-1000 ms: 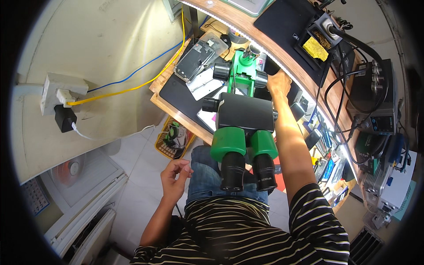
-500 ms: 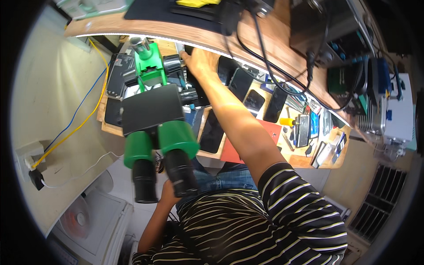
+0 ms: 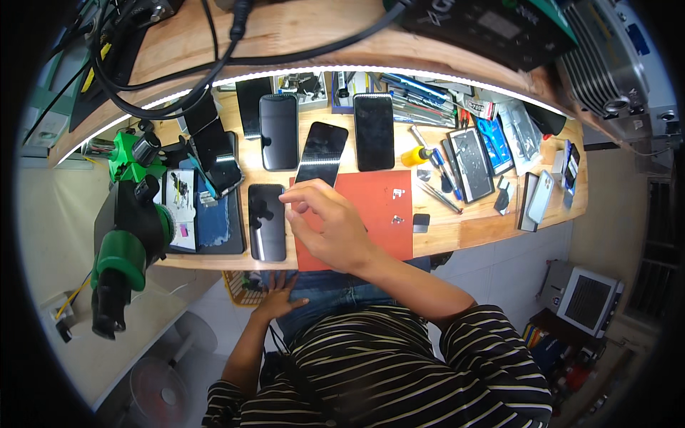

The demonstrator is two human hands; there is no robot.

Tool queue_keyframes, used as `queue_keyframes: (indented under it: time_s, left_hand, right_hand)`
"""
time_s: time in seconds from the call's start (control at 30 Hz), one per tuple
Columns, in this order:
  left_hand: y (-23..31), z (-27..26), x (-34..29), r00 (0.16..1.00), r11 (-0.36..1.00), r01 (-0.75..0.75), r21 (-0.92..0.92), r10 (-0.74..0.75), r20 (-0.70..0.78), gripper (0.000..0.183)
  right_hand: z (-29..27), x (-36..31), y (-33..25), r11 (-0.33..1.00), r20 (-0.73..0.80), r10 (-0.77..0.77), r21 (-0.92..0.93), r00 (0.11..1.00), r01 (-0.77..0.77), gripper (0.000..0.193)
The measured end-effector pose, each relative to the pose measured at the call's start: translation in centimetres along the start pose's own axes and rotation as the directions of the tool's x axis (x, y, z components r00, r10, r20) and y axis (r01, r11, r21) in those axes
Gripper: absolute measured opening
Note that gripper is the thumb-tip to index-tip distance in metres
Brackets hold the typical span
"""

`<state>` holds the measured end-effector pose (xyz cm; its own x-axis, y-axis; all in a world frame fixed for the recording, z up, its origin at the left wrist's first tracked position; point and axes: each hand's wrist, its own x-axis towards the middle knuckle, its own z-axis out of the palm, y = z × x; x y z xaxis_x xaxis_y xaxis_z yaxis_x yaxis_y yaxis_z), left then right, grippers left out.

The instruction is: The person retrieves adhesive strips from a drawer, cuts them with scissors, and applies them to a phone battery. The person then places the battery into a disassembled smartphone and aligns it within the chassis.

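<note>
My right hand [image 3: 327, 227] hovers over the red mat [image 3: 389, 246], loosely curled. A gap shows between thumb and index finger, and I see nothing held there. Its fingertips come close to the right edge of a black phone [image 3: 267, 232] lying at the bench's front. Just beyond the hand, a second phone [image 3: 322, 148] lies tilted, its lower end partly covered by my fingers. My left hand [image 3: 278, 298] rests on my thigh below the bench edge, fingers spread, with nothing in it. Small metal parts [image 3: 398, 193] lie on the mat's right side.
A green and black microscope [image 3: 121, 246] stands at the left. More phones [image 3: 373, 135] lie toward the back. Pens, a yellow bottle [image 3: 416, 157] and blue scissors [image 3: 492, 135] lie to the right. Black cables [image 3: 307, 53] hang across the wooden shelf [image 3: 285, 28].
My right hand has come back from beside the microscope to over the red mat. The view has swung right. My left hand, earlier partly behind the eyepieces, now shows fully.
</note>
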<state>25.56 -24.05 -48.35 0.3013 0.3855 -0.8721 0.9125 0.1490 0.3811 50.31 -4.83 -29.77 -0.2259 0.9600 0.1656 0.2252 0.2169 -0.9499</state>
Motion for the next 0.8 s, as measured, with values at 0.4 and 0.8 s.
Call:
queue_keyframes:
  time_s: [0.4,0.8]
  left_hand:
    - [9.0,-9.7,-9.2,0.997,0.932,-0.06,-0.358,0.041,-0.06,0.055]
    - [22.3,-17.5,-21.4,0.947,0.931,-0.303,-0.202,0.317,0.041,0.057]
  right_hand:
    - [-5.0,-4.6,0.1,0.931,-0.047,0.227,0.303,0.973,-0.202,0.013]
    - [-4.5,-6.7,-3.1,0.765,0.327,0.481,0.296,0.813,-0.572,0.015]
